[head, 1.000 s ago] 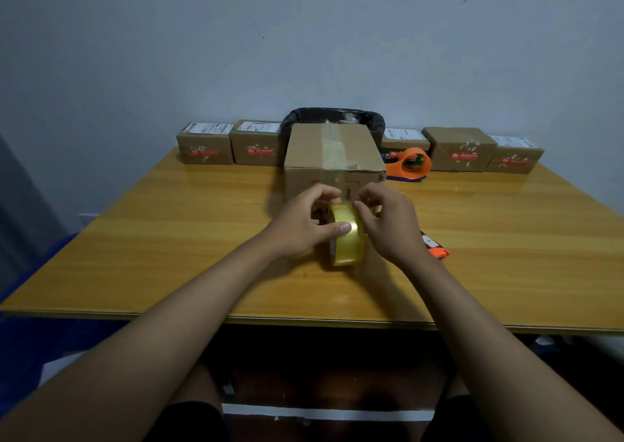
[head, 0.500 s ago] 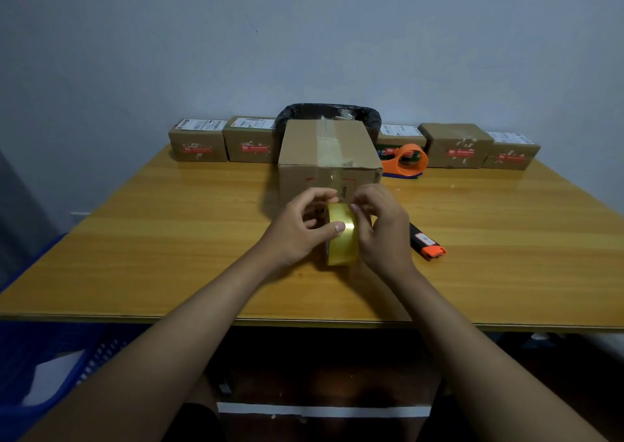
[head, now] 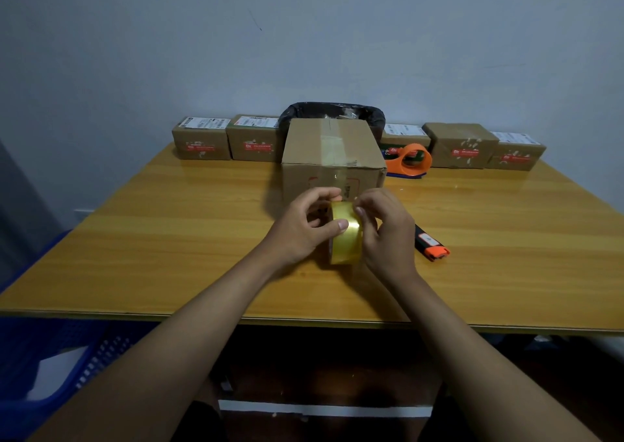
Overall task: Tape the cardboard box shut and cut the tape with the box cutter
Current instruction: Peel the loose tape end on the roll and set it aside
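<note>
Wooden table (head: 169,239) was seen carrying everything. Cardboard box (head: 332,144) was set mid-table toward the far edge, flaps closed, old clear tape along its top seam. Tape roll (head: 346,239) was held on edge just in front of the box: gripped by left hand (head: 304,229), thumb on its face; pinched at the top rim by right hand (head: 385,232). Box cutter (head: 432,244) was lying just right of the right hand, untouched

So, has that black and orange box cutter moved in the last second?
No. The black and orange box cutter lies in the same spot on the yellow wooden table, equally far from the large brown cardboard box.
</note>
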